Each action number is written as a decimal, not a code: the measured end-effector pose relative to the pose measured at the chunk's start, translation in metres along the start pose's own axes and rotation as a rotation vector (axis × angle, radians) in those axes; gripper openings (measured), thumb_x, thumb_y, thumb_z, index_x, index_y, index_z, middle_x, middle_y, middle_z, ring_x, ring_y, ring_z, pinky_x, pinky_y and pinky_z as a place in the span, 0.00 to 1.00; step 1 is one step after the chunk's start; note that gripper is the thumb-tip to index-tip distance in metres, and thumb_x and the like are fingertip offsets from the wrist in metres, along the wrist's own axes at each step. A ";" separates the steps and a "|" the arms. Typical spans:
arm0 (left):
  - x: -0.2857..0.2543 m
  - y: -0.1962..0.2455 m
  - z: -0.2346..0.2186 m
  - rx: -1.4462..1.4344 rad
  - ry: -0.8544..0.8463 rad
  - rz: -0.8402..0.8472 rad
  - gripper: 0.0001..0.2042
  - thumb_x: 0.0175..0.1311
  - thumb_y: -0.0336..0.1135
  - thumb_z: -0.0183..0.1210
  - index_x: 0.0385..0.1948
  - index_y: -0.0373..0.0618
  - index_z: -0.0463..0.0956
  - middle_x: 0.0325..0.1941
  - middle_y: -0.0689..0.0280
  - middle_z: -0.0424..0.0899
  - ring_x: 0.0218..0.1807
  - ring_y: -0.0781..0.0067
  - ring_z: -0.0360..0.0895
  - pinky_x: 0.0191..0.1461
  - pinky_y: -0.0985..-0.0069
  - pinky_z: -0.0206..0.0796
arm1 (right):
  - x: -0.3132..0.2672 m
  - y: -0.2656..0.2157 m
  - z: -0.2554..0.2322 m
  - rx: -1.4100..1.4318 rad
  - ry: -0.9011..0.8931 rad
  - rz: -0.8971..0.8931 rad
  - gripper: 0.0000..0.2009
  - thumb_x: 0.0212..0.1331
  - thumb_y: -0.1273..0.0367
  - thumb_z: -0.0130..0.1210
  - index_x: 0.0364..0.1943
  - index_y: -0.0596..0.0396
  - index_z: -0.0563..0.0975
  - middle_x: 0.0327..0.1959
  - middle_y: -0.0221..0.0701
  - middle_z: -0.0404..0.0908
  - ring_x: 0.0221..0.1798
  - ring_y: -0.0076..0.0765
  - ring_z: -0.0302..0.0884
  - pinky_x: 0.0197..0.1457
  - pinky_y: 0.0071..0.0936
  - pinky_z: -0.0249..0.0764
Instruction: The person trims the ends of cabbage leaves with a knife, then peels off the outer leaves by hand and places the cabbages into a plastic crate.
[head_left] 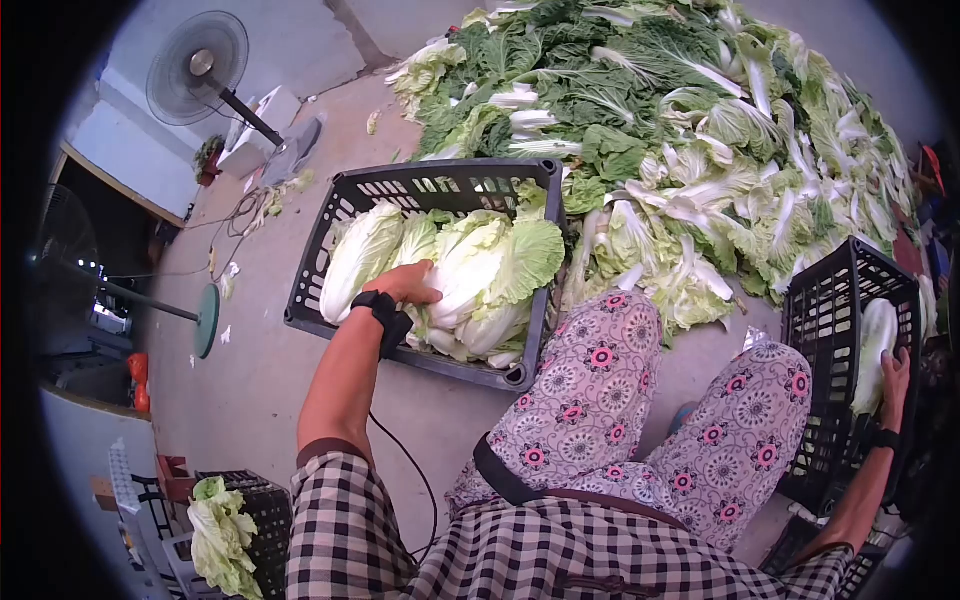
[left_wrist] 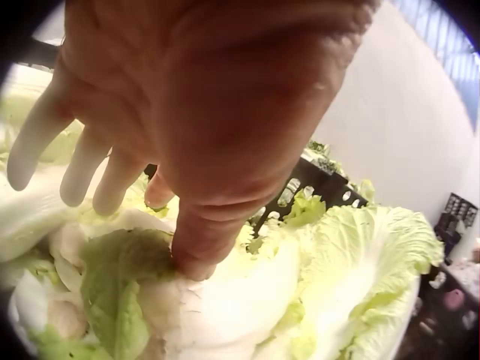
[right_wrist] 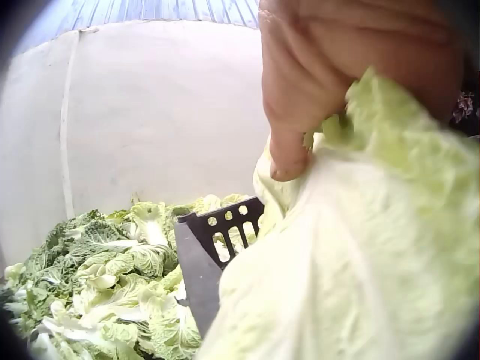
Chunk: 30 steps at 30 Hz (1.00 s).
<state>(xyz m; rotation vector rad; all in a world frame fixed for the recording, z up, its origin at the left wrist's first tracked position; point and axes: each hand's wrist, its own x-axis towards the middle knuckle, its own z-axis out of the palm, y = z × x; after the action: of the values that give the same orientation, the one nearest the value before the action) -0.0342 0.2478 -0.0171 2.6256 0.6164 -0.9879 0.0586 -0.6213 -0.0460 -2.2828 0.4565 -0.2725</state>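
In the head view, my left hand (head_left: 402,284) reaches into a black crate (head_left: 440,172) holding several napa cabbages. In the left wrist view its fingers are extended and spread, while the thumb (left_wrist: 201,255) touches a pale cabbage (left_wrist: 232,319). My right hand (head_left: 893,385) holds a long napa cabbage (head_left: 877,345) at a second black crate (head_left: 822,345) on the right. The right wrist view shows this cabbage (right_wrist: 330,255) large and close, the thumb (right_wrist: 289,154) against its upper side; leaf and palm hide the other fingers.
A big heap of loose cabbage leaves (head_left: 620,110) lies beyond the crates. On the left are a standing fan (head_left: 200,65) and a green round base (head_left: 207,320). A dark crate (head_left: 262,530) with cabbage (head_left: 222,540) sits lower left. A black cable (head_left: 425,480) hangs by the left arm.
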 end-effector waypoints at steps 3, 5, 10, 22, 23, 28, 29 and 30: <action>0.006 0.001 0.004 -0.102 -0.063 -0.068 0.40 0.51 0.49 0.60 0.66 0.47 0.50 0.53 0.48 0.73 0.52 0.56 0.73 0.51 0.66 0.66 | 0.008 0.002 -0.004 0.000 0.007 -0.106 0.30 0.58 0.60 0.54 0.60 0.66 0.62 0.59 0.43 0.68 0.62 0.37 0.64 0.64 0.30 0.59; 0.007 -0.002 0.007 -0.165 -0.085 0.002 0.41 0.51 0.48 0.59 0.67 0.47 0.48 0.52 0.49 0.74 0.49 0.58 0.73 0.48 0.65 0.67 | 0.017 -0.001 -0.007 0.009 0.042 -0.157 0.29 0.59 0.60 0.53 0.59 0.67 0.62 0.60 0.43 0.66 0.64 0.37 0.62 0.67 0.29 0.56; 0.023 -0.008 0.015 -0.259 -0.125 0.019 0.43 0.54 0.49 0.58 0.68 0.48 0.40 0.58 0.49 0.68 0.46 0.59 0.75 0.34 0.67 0.76 | -0.010 -0.063 0.009 0.109 -0.028 -0.195 0.25 0.60 0.61 0.53 0.57 0.63 0.67 0.55 0.37 0.70 0.57 0.31 0.67 0.61 0.25 0.61; 0.005 -0.001 0.021 -0.039 -0.038 0.188 0.58 0.38 0.60 0.68 0.68 0.46 0.37 0.52 0.48 0.74 0.48 0.57 0.75 0.29 0.67 0.71 | -0.056 -0.172 0.055 0.202 -0.180 -0.321 0.19 0.61 0.64 0.53 0.52 0.60 0.70 0.47 0.32 0.74 0.48 0.26 0.72 0.51 0.22 0.69; 0.016 -0.006 0.028 0.012 -0.005 0.176 0.58 0.37 0.60 0.69 0.68 0.46 0.38 0.52 0.47 0.74 0.47 0.56 0.76 0.29 0.67 0.71 | -0.056 -0.177 0.057 0.193 -0.181 -0.310 0.19 0.61 0.64 0.53 0.52 0.61 0.70 0.47 0.32 0.74 0.48 0.26 0.72 0.51 0.22 0.70; 0.008 0.024 0.018 0.057 0.041 0.038 0.50 0.35 0.52 0.68 0.63 0.43 0.51 0.49 0.48 0.76 0.52 0.51 0.74 0.54 0.69 0.66 | -0.049 -0.172 0.070 0.251 -0.229 -0.374 0.20 0.61 0.64 0.53 0.53 0.61 0.70 0.48 0.31 0.73 0.47 0.26 0.72 0.52 0.22 0.68; 0.007 0.028 0.016 0.026 0.038 0.016 0.48 0.34 0.50 0.67 0.63 0.44 0.52 0.49 0.48 0.76 0.51 0.52 0.74 0.54 0.70 0.66 | -0.047 -0.171 0.070 0.254 -0.246 -0.389 0.20 0.61 0.63 0.53 0.53 0.61 0.70 0.48 0.31 0.74 0.46 0.25 0.72 0.52 0.22 0.68; 0.008 0.027 0.014 -0.009 0.096 0.029 0.47 0.33 0.49 0.66 0.62 0.44 0.55 0.49 0.48 0.76 0.51 0.52 0.75 0.53 0.70 0.66 | -0.048 -0.173 0.069 0.241 -0.280 -0.375 0.20 0.61 0.63 0.53 0.53 0.61 0.69 0.48 0.31 0.73 0.47 0.26 0.72 0.52 0.22 0.68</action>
<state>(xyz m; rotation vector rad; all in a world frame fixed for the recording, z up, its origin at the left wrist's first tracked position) -0.0238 0.2210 -0.0304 2.6790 0.6011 -0.8531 0.0787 -0.4467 0.0322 -2.1124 -0.1451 -0.1768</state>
